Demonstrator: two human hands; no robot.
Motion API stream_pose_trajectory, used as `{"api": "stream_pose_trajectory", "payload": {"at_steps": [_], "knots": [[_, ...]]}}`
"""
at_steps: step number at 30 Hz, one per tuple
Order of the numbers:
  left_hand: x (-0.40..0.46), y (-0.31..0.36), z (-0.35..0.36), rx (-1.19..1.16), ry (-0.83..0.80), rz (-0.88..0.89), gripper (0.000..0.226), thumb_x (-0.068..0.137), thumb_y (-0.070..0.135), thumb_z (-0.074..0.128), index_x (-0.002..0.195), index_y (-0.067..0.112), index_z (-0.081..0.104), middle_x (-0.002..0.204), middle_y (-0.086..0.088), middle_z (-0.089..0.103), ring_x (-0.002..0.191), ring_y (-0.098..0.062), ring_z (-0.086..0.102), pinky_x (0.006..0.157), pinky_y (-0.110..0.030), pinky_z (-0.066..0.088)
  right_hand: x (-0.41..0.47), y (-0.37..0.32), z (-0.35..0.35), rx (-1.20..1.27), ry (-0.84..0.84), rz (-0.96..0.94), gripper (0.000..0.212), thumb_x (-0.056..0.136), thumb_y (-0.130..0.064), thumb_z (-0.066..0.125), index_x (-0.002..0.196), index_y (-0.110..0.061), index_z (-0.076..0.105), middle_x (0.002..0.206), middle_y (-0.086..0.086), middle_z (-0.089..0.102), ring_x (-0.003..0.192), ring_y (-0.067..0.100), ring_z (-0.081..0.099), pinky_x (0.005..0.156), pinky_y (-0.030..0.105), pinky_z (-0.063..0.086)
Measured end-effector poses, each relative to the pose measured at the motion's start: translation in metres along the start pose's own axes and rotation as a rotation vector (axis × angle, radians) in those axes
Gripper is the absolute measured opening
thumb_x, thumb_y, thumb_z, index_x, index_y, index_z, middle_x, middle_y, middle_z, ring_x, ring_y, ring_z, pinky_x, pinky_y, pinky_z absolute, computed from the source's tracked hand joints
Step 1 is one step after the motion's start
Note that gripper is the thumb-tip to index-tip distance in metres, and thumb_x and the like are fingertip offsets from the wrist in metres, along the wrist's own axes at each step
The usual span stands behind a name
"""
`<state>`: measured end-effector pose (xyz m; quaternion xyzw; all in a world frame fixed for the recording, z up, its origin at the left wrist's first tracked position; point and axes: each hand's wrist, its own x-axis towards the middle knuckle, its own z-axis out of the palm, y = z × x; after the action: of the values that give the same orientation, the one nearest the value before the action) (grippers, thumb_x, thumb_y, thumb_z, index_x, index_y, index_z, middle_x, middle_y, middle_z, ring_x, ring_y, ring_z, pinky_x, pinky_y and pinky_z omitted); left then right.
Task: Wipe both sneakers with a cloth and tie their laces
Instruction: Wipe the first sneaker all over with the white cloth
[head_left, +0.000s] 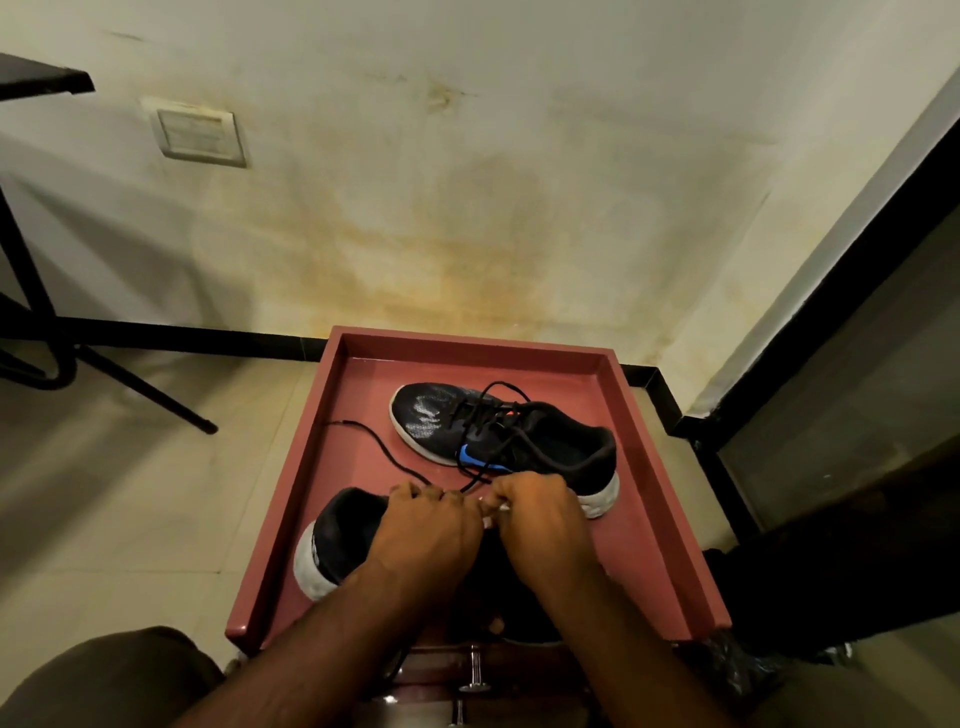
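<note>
Both hands' (488, 525) grip on lace (384, 457)

Looks like a corner of someone's home, probably a hallway or spare room: stained cream wall (467, 208) with a switch plate (200, 132), beige floor tiles (130, 467) edged in black skirting (182, 332), and black metal furniture legs (31, 291) on the left.

glossy pink tray (658, 467), mesh-toed sneaker (498, 434)
</note>
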<state>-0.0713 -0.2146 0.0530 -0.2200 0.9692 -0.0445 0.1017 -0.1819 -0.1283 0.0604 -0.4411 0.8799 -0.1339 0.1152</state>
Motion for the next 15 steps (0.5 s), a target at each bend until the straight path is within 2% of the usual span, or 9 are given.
{"api": "stream_pose_trajectory", "payload": {"at_steps": [2,4,7,9,11,12,13,14,15], "knots": [[-0.001,-0.005,0.002,-0.037,-0.002,-0.044,0.036,0.105,0.035,0.04,0.134,0.015,0.049,0.136,-0.008,0.059,0.125,-0.03,0.056,0.1,-0.043,0.037,0.015,-0.013,-0.006,-0.025,-0.072,0.002,0.026,0.092,-0.011,0.059,0.105,-0.024,0.077,0.107,0.004,0.075,0.1,0.028,0.07,0.087,0.034,0.057],[-0.003,-0.008,0.001,-0.106,-0.031,-0.062,0.061,0.09,0.062,0.06,0.132,0.019,0.049,0.134,-0.002,0.06,0.123,-0.026,0.057,0.1,-0.041,0.038,0.029,-0.01,-0.014,-0.122,-0.361,0.12,0.025,0.094,-0.015,0.062,0.114,-0.024,0.075,0.12,0.004,0.073,0.109,0.028,0.068,0.097,0.035,0.054],[-0.003,-0.011,-0.002,-0.153,-0.097,-0.051,0.1,0.054,0.088,0.071,0.126,0.022,0.049,0.128,0.002,0.061,0.118,-0.021,0.057,0.102,-0.039,0.039,0.033,0.022,-0.029,-0.262,-0.806,0.544,0.041,0.102,-0.029,0.057,0.14,-0.012,0.057,0.137,0.012,0.056,0.13,0.029,0.053,0.116,0.041,0.04],[0.001,-0.01,-0.003,-0.133,-0.077,-0.039,0.104,0.051,0.09,0.071,0.126,0.021,0.049,0.129,0.001,0.06,0.119,-0.022,0.056,0.103,-0.039,0.039,0.032,0.055,-0.029,-0.315,-0.906,0.762,0.042,0.102,-0.04,0.055,0.134,-0.013,0.059,0.15,0.01,0.049,0.141,0.03,0.045,0.123,0.043,0.033],[0.002,-0.007,-0.004,-0.099,-0.047,-0.011,0.102,0.054,0.089,0.07,0.126,0.019,0.048,0.129,-0.001,0.06,0.118,-0.023,0.057,0.102,-0.04,0.038,0.032,0.076,-0.009,-0.232,-0.81,0.813,0.035,0.1,-0.042,0.056,0.123,-0.018,0.065,0.149,0.005,0.053,0.141,0.028,0.046,0.121,0.042,0.035],[0.002,-0.006,-0.004,-0.084,-0.045,-0.006,0.101,0.058,0.089,0.068,0.126,0.018,0.047,0.13,-0.002,0.06,0.119,-0.024,0.057,0.101,-0.04,0.038,0.024,0.087,0.005,-0.137,-0.697,0.805,0.03,0.101,-0.036,0.056,0.128,-0.026,0.065,0.146,-0.001,0.056,0.138,0.021,0.05,0.118,0.036,0.039],[0.001,-0.004,-0.004,-0.084,-0.053,-0.01,0.099,0.061,0.088,0.067,0.127,0.017,0.047,0.13,-0.003,0.059,0.12,-0.025,0.056,0.102,-0.042,0.037,0.019,0.083,0.008,-0.044,-0.552,0.816,0.03,0.103,-0.026,0.053,0.126,-0.04,0.067,0.137,-0.013,0.063,0.13,0.008,0.056,0.11,0.021,0.043],[0.0,-0.003,-0.004,-0.072,-0.064,-0.019,0.096,0.065,0.086,0.066,0.128,0.016,0.046,0.131,-0.004,0.058,0.121,-0.026,0.056,0.101,-0.043,0.037,0.008,0.069,0.007,-0.049,-0.383,0.736,0.037,0.103,-0.018,0.05,0.114,-0.048,0.07,0.119,-0.024,0.068,0.115,-0.004,0.062,0.094,0.006,0.044],[-0.001,-0.002,-0.004,-0.061,-0.063,-0.026,0.09,0.071,0.081,0.065,0.13,0.015,0.046,0.132,-0.005,0.058,0.122,-0.027,0.055,0.101,-0.044,0.037,0.004,0.052,0.015,-0.297,-0.13,0.465,0.037,0.101,-0.016,0.052,0.102,-0.047,0.072,0.102,-0.024,0.07,0.102,-0.005,0.065,0.078,0.003,0.042]]}}
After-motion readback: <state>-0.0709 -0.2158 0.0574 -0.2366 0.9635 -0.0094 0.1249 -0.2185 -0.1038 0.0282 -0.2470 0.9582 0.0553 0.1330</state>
